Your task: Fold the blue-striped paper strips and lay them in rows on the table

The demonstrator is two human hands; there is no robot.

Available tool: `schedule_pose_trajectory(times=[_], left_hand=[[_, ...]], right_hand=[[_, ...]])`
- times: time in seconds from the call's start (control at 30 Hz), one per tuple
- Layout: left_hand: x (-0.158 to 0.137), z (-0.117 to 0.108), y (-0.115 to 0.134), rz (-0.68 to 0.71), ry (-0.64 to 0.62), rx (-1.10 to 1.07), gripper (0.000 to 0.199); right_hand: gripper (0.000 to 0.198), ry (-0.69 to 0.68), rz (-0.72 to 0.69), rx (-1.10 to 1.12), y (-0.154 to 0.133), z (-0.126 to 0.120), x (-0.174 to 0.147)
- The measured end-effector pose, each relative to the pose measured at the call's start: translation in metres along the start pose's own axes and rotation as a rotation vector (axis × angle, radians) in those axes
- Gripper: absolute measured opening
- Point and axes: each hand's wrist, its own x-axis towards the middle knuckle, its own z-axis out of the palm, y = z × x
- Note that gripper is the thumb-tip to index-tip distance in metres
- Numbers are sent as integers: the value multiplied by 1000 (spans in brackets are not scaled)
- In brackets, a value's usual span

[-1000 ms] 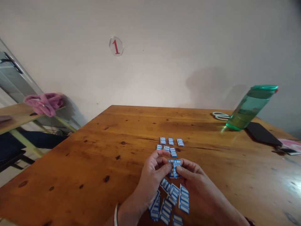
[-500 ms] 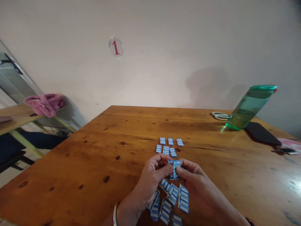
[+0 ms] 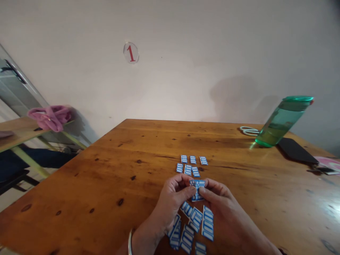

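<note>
A small blue-and-white label sheet (image 3: 198,184) is held up over the table, pinched between my two hands. My left hand (image 3: 172,194) grips its left side between thumb and fingers. On its right side, my right hand (image 3: 219,196) is closed on it the same way, both thumbs near the middle. Part of the sheet is hidden behind the thumbs. Beneath my hands lies a loose spread of longer label strips (image 3: 196,219), some overlapping. Just beyond my fingers, small label pieces (image 3: 188,170) lie in two rows of three.
A wooden table (image 3: 106,177) spans the view. At the right stand a green bottle (image 3: 281,120), a white cable (image 3: 249,131) and a black phone-like slab (image 3: 296,150). A pink cloth (image 3: 50,117) lies on another table at left. A wall rises behind.
The label sheet in my hands has shifted very slightly up and to the right. Both hands keep their pinch, and the pieces on the table lie as before.
</note>
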Motion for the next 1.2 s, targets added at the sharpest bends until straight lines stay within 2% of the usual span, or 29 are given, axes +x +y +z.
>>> schedule_pose_trajectory(times=[0.17, 0.27, 0.7, 0.9, 1.0, 1.13, 1.2], left_hand=[[3, -4, -4, 57, 87, 221, 15], [5, -5, -5, 65, 97, 288, 14], [6, -3, -4, 71, 69, 322, 11], [5, -4, -4, 91, 40, 380, 11], [4, -4, -4, 95, 35, 386, 14], [6, -5, -4, 101, 38, 379, 14], [6, -5, -4, 114, 35, 435, 11]], right_hand=[[23, 160, -204, -471, 3, -4, 3], [24, 214, -245, -651, 6, -6, 3], [19, 99, -336, -847, -2, -3, 5], [16, 143, -327, -908, -2, -1, 4], [19, 142, -312, -870, 1, -2, 5], [20, 132, -271, -701, 3, -5, 7], [17, 136, -282, -699, 3, -7, 9]])
